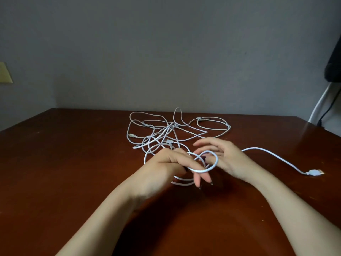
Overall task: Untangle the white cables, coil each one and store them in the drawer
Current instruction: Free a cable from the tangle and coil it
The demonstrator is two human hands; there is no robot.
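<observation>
A tangle of thin white cables (166, 130) lies at the middle back of the brown table (73, 163). My left hand (166, 163) is above the table in front of the tangle, its fingers stretched to the right with loops of a thicker white cable (201, 170) wound round them. My right hand (227, 157) is close to its right, fingers spread. The same cable passes through this hand, then trails right across the table to a USB plug (314, 172). No drawer is in view.
A grey wall stands right behind the table's far edge. At the far right a dark object (334, 67) hangs with a white tube and a black cord (326, 109) below it. A yellowish plate (5, 72) is on the left wall.
</observation>
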